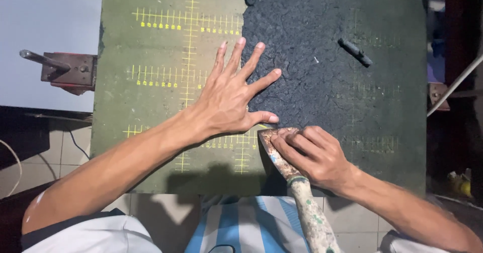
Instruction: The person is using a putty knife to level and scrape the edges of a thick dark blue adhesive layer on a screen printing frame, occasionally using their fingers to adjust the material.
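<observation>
Cutting mat [151, 71], green with yellow ruled lines, fills most of the view and lies flat on the tabletop [45, 36], whose pale surface shows at the upper left. Over the mat's right half spreads a sheet of dark, rough, crinkled material [322, 82]; its left edge runs down the middle of the mat, so the yellow grid stays bare on the left and shows only faintly through on the right.

The left hand [231, 97] lies palm down with all fingers spread wide and holds nothing in its grip; the palm rests on the bare mat while the fingertips and thumb reach across the edge onto the dark sheet. Just below the thumb, the right hand [312, 155] has its fingers pressed together on the flat blade of a scraper [282, 162], pinning the blade against the sheet's lower left corner. The scraper's worn, paint-flecked handle [314, 220] slants down toward the person's body (the blade's tip sits touching the sheet's edge).

A metal clamp [65, 69] with a lever is fixed at the mat's left side. A small dark stick-like piece [355, 51] lies on the sheet near the upper right, well apart from both hands.
</observation>
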